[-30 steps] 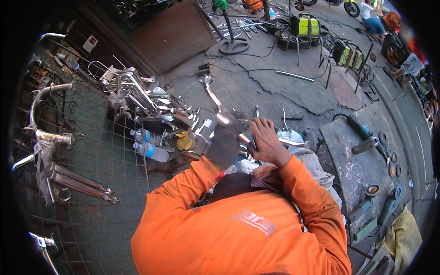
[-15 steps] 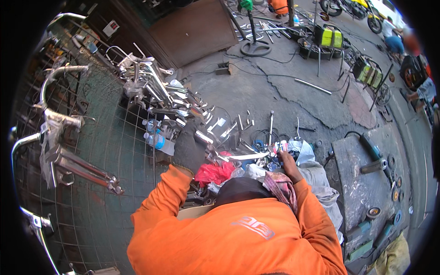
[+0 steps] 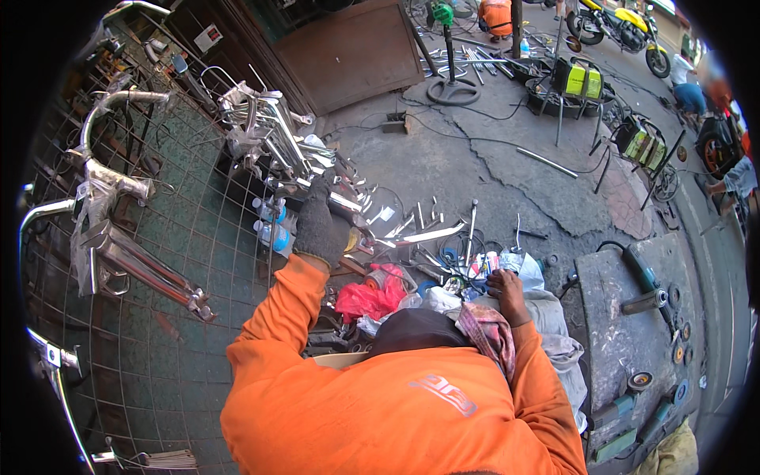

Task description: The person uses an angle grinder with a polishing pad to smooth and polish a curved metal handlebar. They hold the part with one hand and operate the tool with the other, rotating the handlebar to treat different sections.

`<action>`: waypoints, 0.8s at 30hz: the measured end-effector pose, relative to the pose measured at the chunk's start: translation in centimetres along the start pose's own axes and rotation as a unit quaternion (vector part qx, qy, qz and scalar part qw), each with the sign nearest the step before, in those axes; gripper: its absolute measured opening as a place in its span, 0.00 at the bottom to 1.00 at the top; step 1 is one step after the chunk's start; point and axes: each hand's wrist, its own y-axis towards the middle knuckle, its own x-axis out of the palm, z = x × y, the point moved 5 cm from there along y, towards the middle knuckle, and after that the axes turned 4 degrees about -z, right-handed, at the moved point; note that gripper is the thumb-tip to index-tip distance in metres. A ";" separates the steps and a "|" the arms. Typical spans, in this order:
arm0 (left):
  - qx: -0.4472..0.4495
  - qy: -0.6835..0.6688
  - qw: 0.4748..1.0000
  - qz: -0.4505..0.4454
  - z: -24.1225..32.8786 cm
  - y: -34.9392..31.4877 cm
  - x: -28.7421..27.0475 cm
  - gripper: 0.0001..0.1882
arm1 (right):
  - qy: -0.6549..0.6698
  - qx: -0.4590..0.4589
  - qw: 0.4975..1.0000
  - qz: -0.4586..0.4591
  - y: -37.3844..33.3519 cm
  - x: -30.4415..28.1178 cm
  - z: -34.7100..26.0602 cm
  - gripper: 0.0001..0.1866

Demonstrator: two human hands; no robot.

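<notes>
My left hand (image 3: 318,229), in a dark grey work glove, is at the parts pile and appears closed on one end of a curved shiny metal bar (image 3: 431,235). The bar's free end points right, over the littered ground; the glove hides the grip itself. My bare right hand (image 3: 507,291) rests near some crumpled papers (image 3: 488,263), fingers slightly apart, with nothing visible in it. Between my hands are a red plastic bag (image 3: 369,299) and a white bag (image 3: 442,298). A pink patterned cloth (image 3: 484,326) lies close to my right forearm.
Shiny metal parts (image 3: 277,142) are heaped ahead on the left, near water bottles (image 3: 273,236) and a wire grid (image 3: 190,261). At right, a grey board (image 3: 590,317) carries an angle grinder (image 3: 640,267) and grinding discs. Green welding machines (image 3: 582,77) stand farther off, with cables across the ground.
My left hand has moved away from me toward the parts pile, and the curved bar has moved with it. My right hand has come off the bar's free end. The view has shifted slightly.
</notes>
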 end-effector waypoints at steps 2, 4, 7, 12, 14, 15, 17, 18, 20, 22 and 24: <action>0.012 0.014 1.000 -0.014 0.1 0.3 -0.1 0.10 | 0.006 -0.005 1.000 -0.003 0.0 0.1 -0.1 0.19; 0.001 0.001 0.999 -0.044 0.3 0.8 -0.5 0.10 | 0.005 0.003 1.000 -0.002 0.0 0.1 0.1 0.19; 0.092 0.133 0.981 -0.111 1.8 2.3 -0.9 0.12 | 0.009 0.003 1.000 0.020 0.1 -0.2 0.2 0.19; 0.026 -0.074 0.996 -0.049 3.0 6.5 -3.6 0.16 | 0.028 -0.006 1.000 0.009 0.3 -0.4 0.3 0.21; 0.062 -0.076 0.993 -0.060 3.6 7.3 -4.4 0.16 | 0.028 -0.002 1.000 0.007 0.3 -0.4 0.4 0.21; 0.088 -0.067 0.992 -0.067 3.8 7.6 -4.8 0.16 | 0.024 -0.003 1.000 0.006 0.2 -0.4 0.4 0.21; 0.084 -0.107 0.988 -0.070 3.6 8.1 -5.2 0.13 | 0.021 -0.008 1.000 0.004 0.2 -0.5 0.3 0.21; 0.085 -0.124 0.986 -0.078 3.4 8.1 -5.2 0.11 | 0.021 -0.010 1.000 0.002 0.3 -0.5 0.3 0.21; 0.069 -0.118 0.988 -0.065 2.5 7.9 -5.5 0.11 | 0.021 -0.017 1.000 0.000 0.3 -0.6 0.3 0.21; 0.044 -0.068 0.996 -0.044 0.4 7.1 -5.9 0.15 | 0.022 -0.020 1.000 0.009 0.3 -0.8 0.4 0.20; 0.059 0.125 0.990 0.038 -1.3 5.8 -7.2 0.17 | 0.021 -0.025 0.999 -0.003 0.2 -0.6 0.4 0.16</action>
